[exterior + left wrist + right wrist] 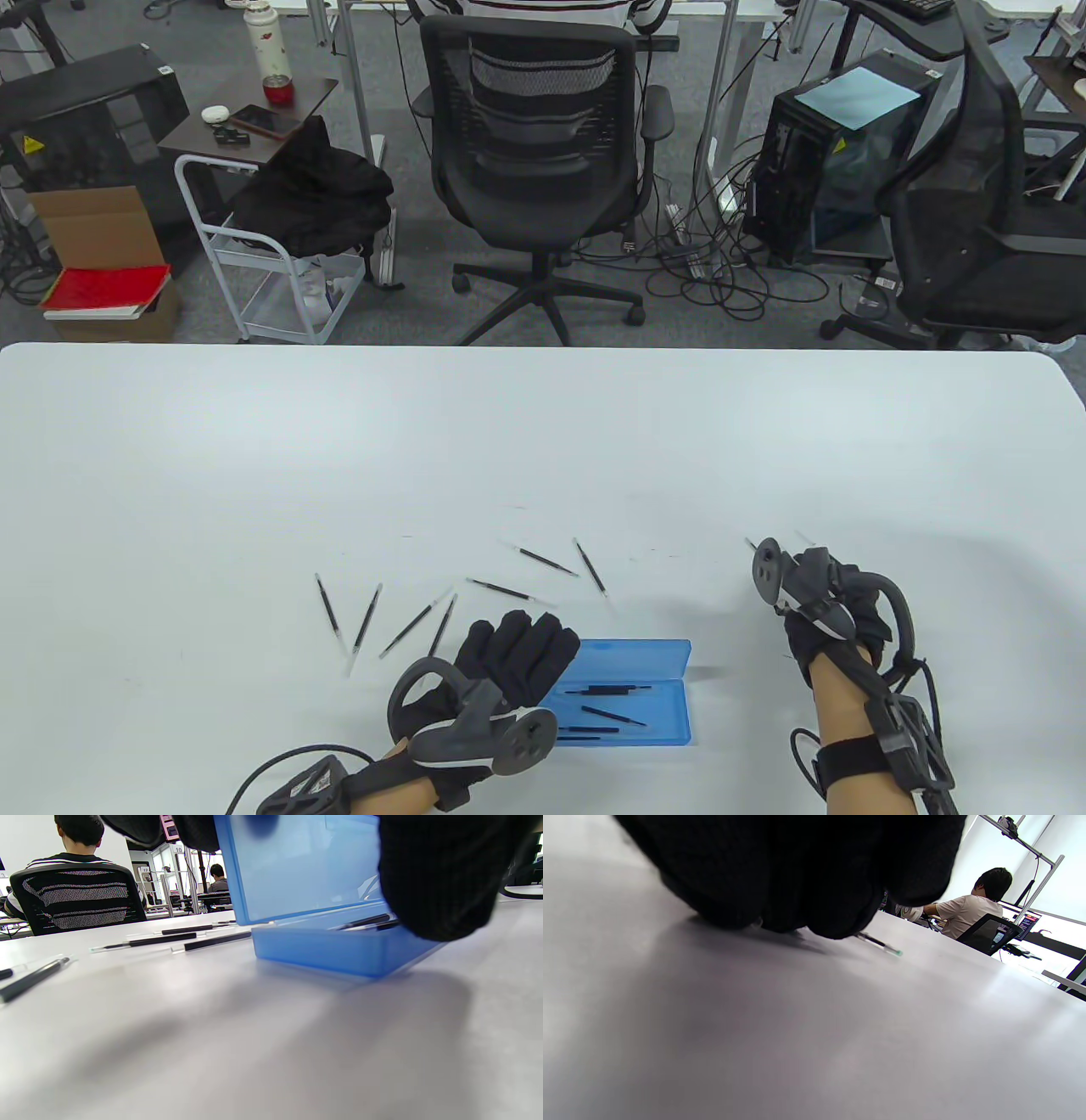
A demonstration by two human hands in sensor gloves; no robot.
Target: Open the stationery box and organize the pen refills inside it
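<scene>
Table view: translucent blue stationery box [624, 692] lies open near the table's [254, 441] front edge, pen refills [607, 689] inside, more scattered beyond it; left hand [501, 658] grips its lid. Left wrist view: lid upright. Right wrist view: right hand [797, 870], right of the box, pinches a refill [878, 942]

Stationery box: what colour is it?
Translucent blue, lid open; the stationery box shows best in the left wrist view.
</scene>
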